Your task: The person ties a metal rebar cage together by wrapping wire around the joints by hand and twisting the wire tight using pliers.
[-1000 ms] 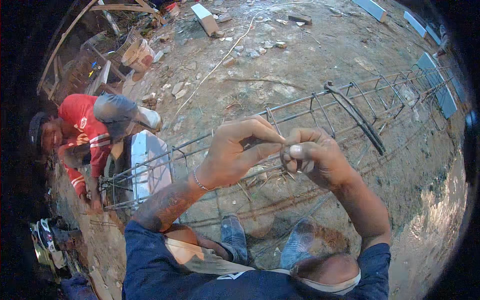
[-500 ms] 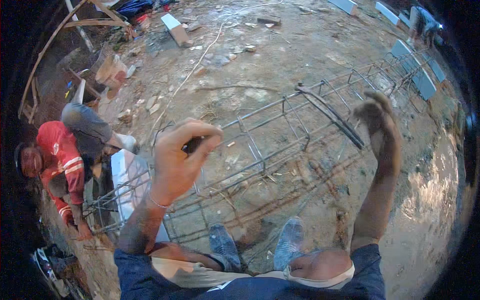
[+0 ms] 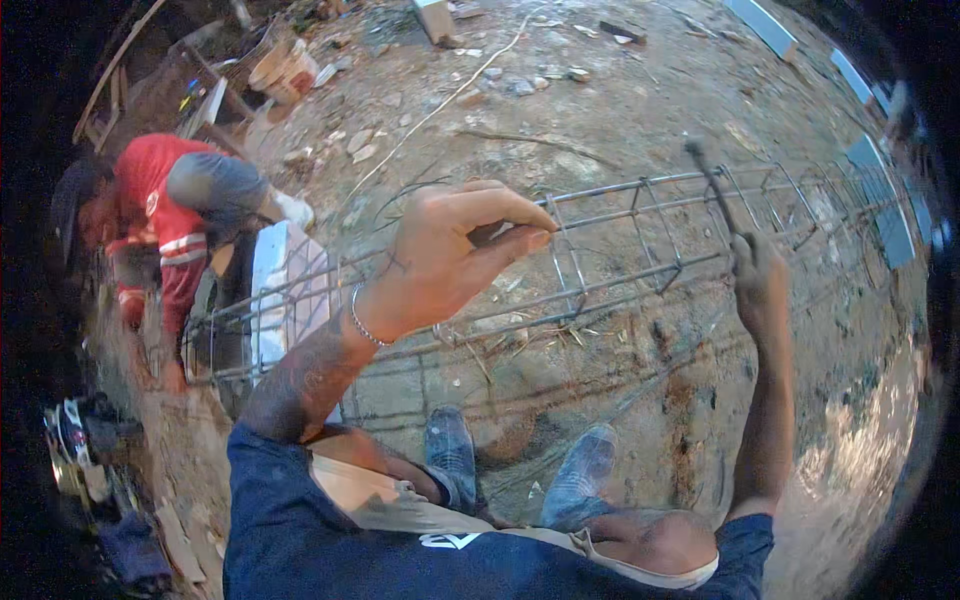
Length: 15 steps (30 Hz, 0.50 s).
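A long steel rebar cage (image 3: 620,189) runs from the lower left to the upper right in front of me, made of bars and square stirrups. Over its near bars is my left hand (image 3: 445,255), thumb and fingers pinched together close to a stirrup. Whatever lies in that pinch, if anything, is too small to make out. My right hand (image 3: 760,275) grips long-handled dark pincers (image 3: 722,190) by the handles. Their head points up and away, past the cage's far bar, slightly blurred.
At the left, a person in a red top (image 3: 165,185) bends with both hands by the cage's end. A pale block (image 3: 285,255) sits under that end, and another block (image 3: 880,200) stands at the far right. Stones, a bucket (image 3: 285,72) and a pale cord (image 3: 450,97) lie beyond.
My right hand has taken the pincers that were lying across the cage and lifted them. My left hand has moved right and up, still pinched. The view has shifted.
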Each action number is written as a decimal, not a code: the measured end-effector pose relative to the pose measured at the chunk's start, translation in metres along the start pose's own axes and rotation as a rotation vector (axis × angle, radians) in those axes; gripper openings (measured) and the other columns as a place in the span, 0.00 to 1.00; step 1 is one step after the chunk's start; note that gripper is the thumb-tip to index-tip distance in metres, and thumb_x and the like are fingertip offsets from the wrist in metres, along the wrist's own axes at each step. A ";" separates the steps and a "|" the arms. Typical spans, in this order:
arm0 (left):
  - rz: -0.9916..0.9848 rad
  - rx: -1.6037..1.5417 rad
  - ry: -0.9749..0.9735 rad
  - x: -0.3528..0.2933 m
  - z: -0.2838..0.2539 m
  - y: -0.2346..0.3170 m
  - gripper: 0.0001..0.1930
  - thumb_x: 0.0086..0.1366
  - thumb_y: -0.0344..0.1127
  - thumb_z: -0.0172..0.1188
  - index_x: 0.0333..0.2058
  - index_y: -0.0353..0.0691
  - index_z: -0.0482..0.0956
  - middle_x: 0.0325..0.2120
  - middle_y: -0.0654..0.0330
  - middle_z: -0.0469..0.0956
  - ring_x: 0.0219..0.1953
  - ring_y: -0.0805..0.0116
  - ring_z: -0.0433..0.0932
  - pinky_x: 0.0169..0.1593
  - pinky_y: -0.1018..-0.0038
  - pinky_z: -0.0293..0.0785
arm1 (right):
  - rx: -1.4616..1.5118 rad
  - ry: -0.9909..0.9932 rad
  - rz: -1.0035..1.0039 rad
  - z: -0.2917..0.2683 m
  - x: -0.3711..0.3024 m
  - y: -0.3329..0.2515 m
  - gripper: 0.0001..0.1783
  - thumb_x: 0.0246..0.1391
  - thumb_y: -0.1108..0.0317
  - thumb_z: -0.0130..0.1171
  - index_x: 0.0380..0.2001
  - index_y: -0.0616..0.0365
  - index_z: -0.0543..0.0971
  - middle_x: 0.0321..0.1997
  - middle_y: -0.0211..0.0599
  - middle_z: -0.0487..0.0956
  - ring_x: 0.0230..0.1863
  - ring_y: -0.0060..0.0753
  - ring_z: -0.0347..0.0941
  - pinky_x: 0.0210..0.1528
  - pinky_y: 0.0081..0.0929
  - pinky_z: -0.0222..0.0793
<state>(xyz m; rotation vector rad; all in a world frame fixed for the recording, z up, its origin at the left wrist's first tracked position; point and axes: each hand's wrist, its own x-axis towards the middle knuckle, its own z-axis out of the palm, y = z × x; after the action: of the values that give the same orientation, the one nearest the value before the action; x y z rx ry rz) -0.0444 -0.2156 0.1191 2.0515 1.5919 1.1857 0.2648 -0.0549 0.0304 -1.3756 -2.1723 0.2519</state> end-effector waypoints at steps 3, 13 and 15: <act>-0.056 -0.039 -0.026 -0.004 -0.004 0.000 0.05 0.56 0.25 0.62 0.33 0.38 0.81 0.26 0.61 0.78 0.26 0.79 0.74 0.29 0.81 0.69 | 0.773 -0.318 0.205 -0.033 -0.045 -0.030 0.12 0.53 0.61 0.58 0.28 0.58 0.71 0.25 0.34 0.71 0.27 0.23 0.71 0.22 0.24 0.64; 0.133 0.052 -0.105 0.003 -0.005 -0.003 0.05 0.55 0.28 0.64 0.32 0.38 0.81 0.27 0.57 0.80 0.27 0.67 0.78 0.31 0.75 0.73 | 1.088 -0.836 -0.101 -0.026 -0.090 -0.081 0.13 0.50 0.65 0.63 0.30 0.60 0.71 0.33 0.38 0.72 0.36 0.34 0.68 0.39 0.30 0.64; 0.155 0.067 -0.113 0.003 -0.006 0.000 0.05 0.54 0.28 0.64 0.31 0.38 0.81 0.27 0.57 0.80 0.28 0.65 0.79 0.32 0.74 0.73 | 1.060 -0.850 -0.094 -0.022 -0.087 -0.077 0.13 0.51 0.63 0.62 0.31 0.61 0.71 0.32 0.37 0.72 0.35 0.32 0.67 0.38 0.29 0.63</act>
<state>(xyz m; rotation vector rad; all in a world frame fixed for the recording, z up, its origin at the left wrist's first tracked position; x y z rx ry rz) -0.0488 -0.2146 0.1238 2.2770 1.4621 1.0577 0.2447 -0.1696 0.0520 -0.5473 -2.0459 1.8887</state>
